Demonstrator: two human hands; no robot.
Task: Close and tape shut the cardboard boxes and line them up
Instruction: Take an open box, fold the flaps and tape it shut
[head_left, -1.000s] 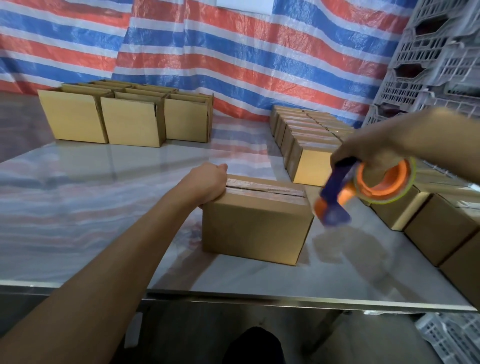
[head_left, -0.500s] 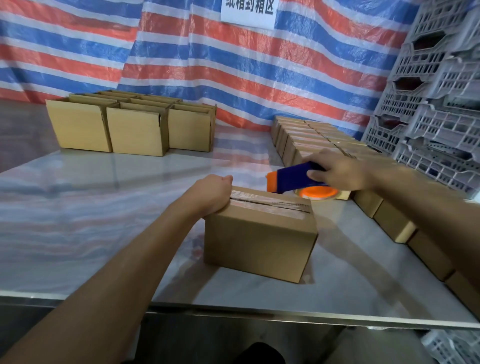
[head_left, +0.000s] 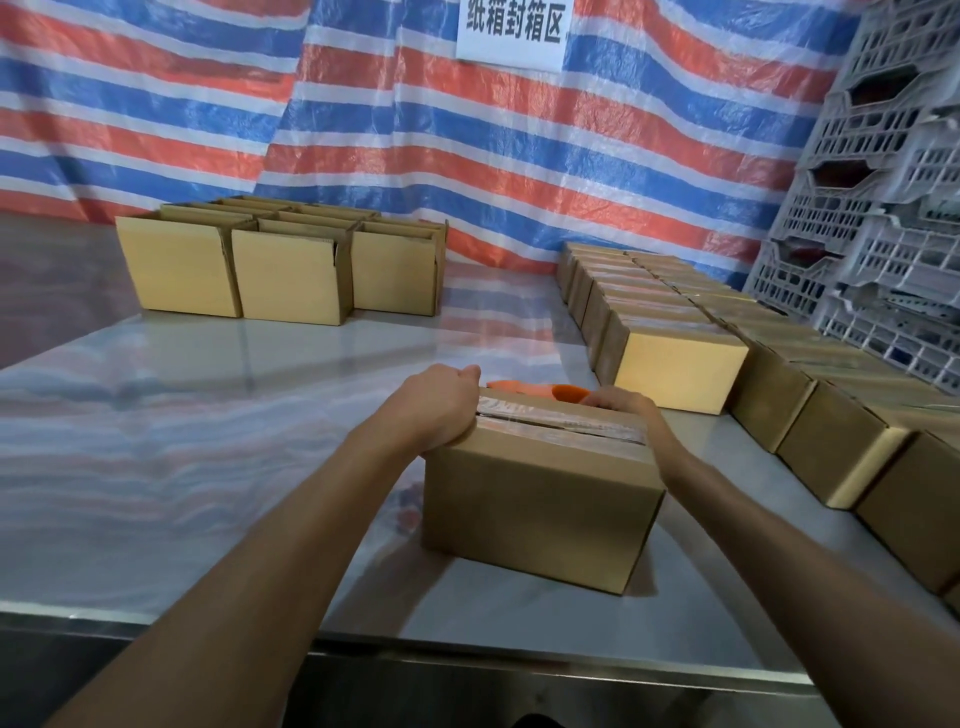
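From the head view, a closed cardboard box sits on the glossy tabletop near its front edge, just in front of the person. A strip of clear tape runs along the box's top seam. The left hand grips the left end of the box top, its fingers curled over the edge. The right hand lies at the far right corner of the box. Its fingers dip behind the far edge, so I cannot tell whether they are spread or closed round anything. An orange tape dispenser peeks up behind the box, touching or just beside that hand. A cluster of open boxes stands at the back left of the tabletop. A row of sealed boxes runs along the right side, packed closely together. Behind hangs a red, white and blue striped tarp with a white sign. Grey plastic crates are stacked at the right.
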